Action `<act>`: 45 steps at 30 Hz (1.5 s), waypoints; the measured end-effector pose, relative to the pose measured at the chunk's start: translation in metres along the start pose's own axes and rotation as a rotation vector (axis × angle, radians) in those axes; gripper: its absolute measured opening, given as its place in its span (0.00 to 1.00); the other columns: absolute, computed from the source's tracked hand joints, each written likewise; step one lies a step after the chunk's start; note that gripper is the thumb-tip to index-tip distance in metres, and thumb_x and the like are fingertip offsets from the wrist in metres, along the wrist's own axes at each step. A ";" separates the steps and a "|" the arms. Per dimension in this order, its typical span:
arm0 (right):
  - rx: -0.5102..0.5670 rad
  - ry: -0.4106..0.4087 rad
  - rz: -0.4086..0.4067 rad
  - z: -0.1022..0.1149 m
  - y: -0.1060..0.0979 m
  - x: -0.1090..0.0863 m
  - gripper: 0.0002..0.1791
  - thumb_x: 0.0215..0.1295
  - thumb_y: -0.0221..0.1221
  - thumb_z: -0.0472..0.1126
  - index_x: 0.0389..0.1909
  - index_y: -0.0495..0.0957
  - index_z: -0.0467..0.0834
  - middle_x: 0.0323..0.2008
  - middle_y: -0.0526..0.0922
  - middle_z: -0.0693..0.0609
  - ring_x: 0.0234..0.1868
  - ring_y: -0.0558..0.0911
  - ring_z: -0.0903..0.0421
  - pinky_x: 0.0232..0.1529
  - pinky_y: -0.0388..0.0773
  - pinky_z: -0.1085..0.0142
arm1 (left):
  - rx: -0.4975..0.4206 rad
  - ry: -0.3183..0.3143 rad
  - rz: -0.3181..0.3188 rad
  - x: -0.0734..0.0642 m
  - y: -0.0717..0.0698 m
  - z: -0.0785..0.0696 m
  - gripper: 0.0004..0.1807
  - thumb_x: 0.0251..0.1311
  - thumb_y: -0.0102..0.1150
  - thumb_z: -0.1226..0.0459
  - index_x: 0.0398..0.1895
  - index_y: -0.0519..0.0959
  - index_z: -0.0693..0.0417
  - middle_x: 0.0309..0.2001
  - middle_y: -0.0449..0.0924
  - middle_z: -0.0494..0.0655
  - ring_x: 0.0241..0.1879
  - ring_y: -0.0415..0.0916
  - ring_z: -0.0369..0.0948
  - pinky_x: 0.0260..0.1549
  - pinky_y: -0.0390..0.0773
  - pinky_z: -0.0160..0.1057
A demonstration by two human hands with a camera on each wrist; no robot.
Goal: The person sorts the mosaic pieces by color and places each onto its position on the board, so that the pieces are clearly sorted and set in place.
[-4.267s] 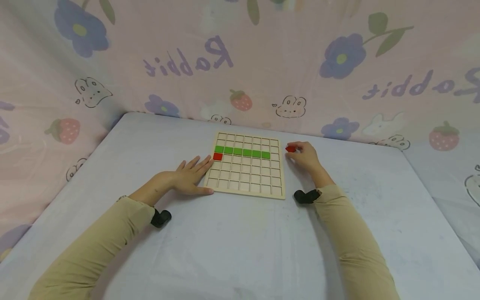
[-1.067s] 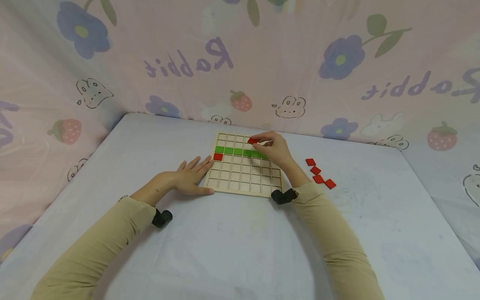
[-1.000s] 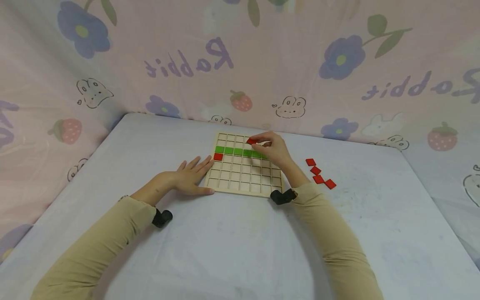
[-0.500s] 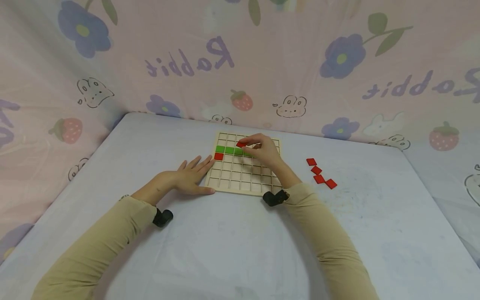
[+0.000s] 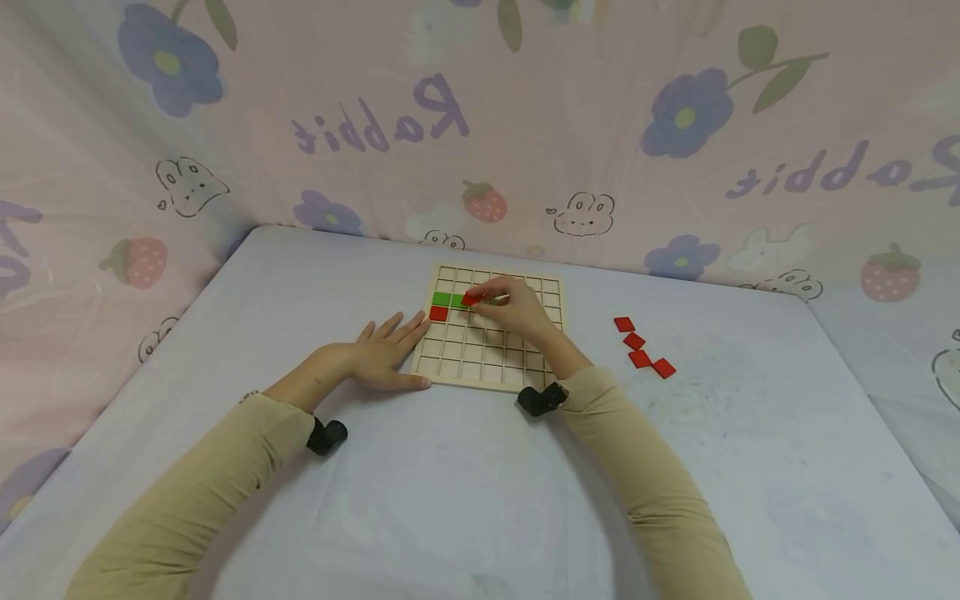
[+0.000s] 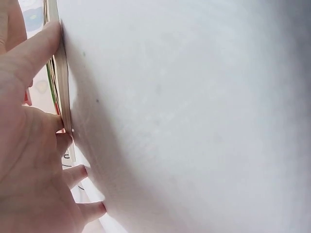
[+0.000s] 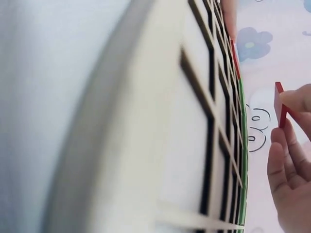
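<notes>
While the left hand [image 5: 379,357] lies spread against the wooden grid board [image 5: 472,354], the right hand [image 5: 517,310] pinches a red square tile [image 5: 470,299] above its green tiles [image 5: 442,298].

- Carried a pinched red tile [image 5: 470,299] with the right hand [image 5: 517,310] from just right of the grid board [image 5: 480,350] to above its left half.
- Covered part of the board's green row [image 5: 442,298], seen whole about four seconds earlier.
- Revealed four loose red tiles [image 5: 634,341] right of the board.
</notes>
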State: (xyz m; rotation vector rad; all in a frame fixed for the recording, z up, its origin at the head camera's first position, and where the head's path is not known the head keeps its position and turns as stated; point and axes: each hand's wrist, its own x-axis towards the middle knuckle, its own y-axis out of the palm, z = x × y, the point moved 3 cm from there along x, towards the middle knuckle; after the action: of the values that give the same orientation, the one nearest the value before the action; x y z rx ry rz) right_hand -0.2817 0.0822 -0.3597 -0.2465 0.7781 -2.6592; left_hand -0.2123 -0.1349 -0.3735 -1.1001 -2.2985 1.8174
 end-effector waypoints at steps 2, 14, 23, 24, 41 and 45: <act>-0.008 0.015 0.013 -0.001 0.002 0.000 0.13 0.61 0.63 0.38 0.47 0.84 0.43 0.49 0.80 0.48 0.48 0.78 0.52 0.50 0.75 0.59 | 0.001 0.000 0.002 -0.001 -0.001 -0.001 0.52 0.64 0.48 0.39 0.77 0.32 0.54 0.77 0.23 0.50 0.75 0.23 0.57 0.67 0.31 0.67; -0.145 0.081 0.108 0.001 0.012 0.000 0.14 0.62 0.63 0.39 0.49 0.83 0.45 0.43 0.83 0.49 0.42 0.78 0.54 0.41 0.73 0.66 | -0.001 -0.002 0.008 -0.005 -0.005 -0.006 0.52 0.64 0.50 0.41 0.77 0.34 0.56 0.77 0.25 0.52 0.75 0.24 0.59 0.67 0.32 0.68; -0.160 0.083 0.119 0.002 0.014 0.000 0.14 0.63 0.62 0.38 0.49 0.83 0.45 0.42 0.83 0.49 0.41 0.78 0.54 0.39 0.74 0.67 | 0.008 -0.002 0.003 -0.003 -0.003 -0.003 0.52 0.64 0.49 0.40 0.77 0.33 0.55 0.77 0.25 0.52 0.75 0.24 0.59 0.67 0.32 0.68; -0.158 0.082 0.121 0.002 0.014 0.000 0.14 0.63 0.62 0.37 0.49 0.83 0.45 0.43 0.83 0.49 0.42 0.78 0.54 0.39 0.74 0.66 | 0.006 -0.001 0.003 -0.002 -0.003 -0.003 0.52 0.64 0.49 0.40 0.77 0.34 0.55 0.77 0.25 0.52 0.75 0.24 0.59 0.67 0.32 0.68; -0.148 0.055 0.125 0.003 0.016 0.000 0.13 0.62 0.61 0.37 0.48 0.83 0.43 0.43 0.84 0.48 0.45 0.82 0.53 0.50 0.76 0.59 | 0.017 0.004 0.006 -0.003 -0.004 -0.004 0.52 0.64 0.49 0.40 0.77 0.33 0.56 0.77 0.24 0.52 0.75 0.24 0.59 0.67 0.32 0.68; -0.154 0.055 0.129 0.002 0.016 0.000 0.13 0.62 0.61 0.37 0.48 0.83 0.44 0.43 0.84 0.48 0.45 0.82 0.53 0.50 0.76 0.59 | 0.010 0.001 0.009 -0.004 -0.004 -0.005 0.52 0.64 0.49 0.40 0.77 0.33 0.56 0.77 0.25 0.52 0.75 0.24 0.59 0.67 0.32 0.68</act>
State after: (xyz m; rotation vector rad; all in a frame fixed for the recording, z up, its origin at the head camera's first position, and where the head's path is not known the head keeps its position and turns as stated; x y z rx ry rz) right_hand -0.2766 0.0680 -0.3668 -0.1574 0.9831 -2.4974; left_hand -0.2096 -0.1329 -0.3666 -1.1119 -2.2852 1.8297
